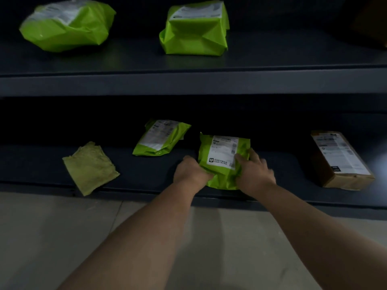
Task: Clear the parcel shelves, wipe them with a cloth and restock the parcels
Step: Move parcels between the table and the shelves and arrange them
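Parcel: green bag (223,152) lies at the front of the lower shelf (146,174), label up so it's readable.
Hands: left hand (189,170) and right hand (254,171) on either side, fingers (255,154) curled round its near corners. Placing or lifting, can't tell.
Cloth (90,167): same shelf, off left, handy but clear of the parcels.

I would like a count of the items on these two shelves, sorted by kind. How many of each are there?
Green bag parcels: 4 (upper left, upper middle, lower back, lower front)
Cardboard box: 1
Cloth: 1
Total: 6
A dim shape at the upper right is not counted.
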